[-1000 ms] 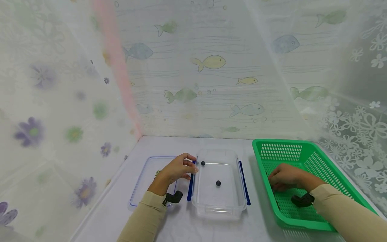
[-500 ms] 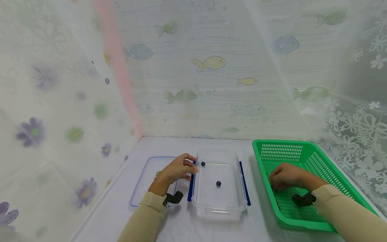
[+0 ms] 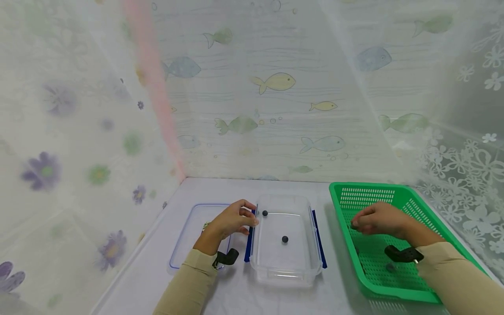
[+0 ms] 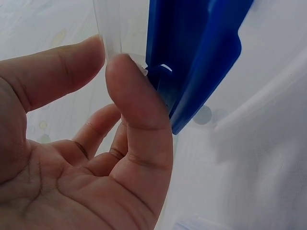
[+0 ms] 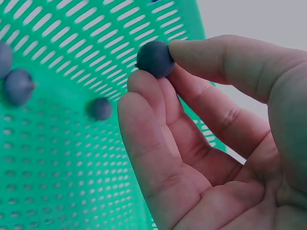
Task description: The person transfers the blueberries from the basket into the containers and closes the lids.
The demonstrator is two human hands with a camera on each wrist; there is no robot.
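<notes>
My left hand (image 3: 232, 218) pinches the left wall of a clear plastic food container (image 3: 299, 258), thumb on one side and fingers on the other. Beside the fingers hangs a blue locking flap (image 4: 196, 43) of that container. Two dark blueberries lie inside it, one near the far left corner (image 3: 265, 213) and one near the middle (image 3: 285, 239). Over the green basket (image 3: 393, 291) is my right hand (image 3: 379, 220), which holds a blueberry (image 5: 155, 58) between thumb and fingertips. More blueberries (image 5: 18, 87) show in the basket in the right wrist view.
A clear lid with a blue seal (image 3: 189, 238) lies on the white table (image 3: 228, 297), left of the container and partly behind my left forearm. Patterned translucent curtains (image 3: 275, 109) close off the back and sides. The basket has raised slotted walls.
My right hand has risen from the basket's left side, away from its floor, with a blueberry in its fingertips. The left hand and the container stay in place.
</notes>
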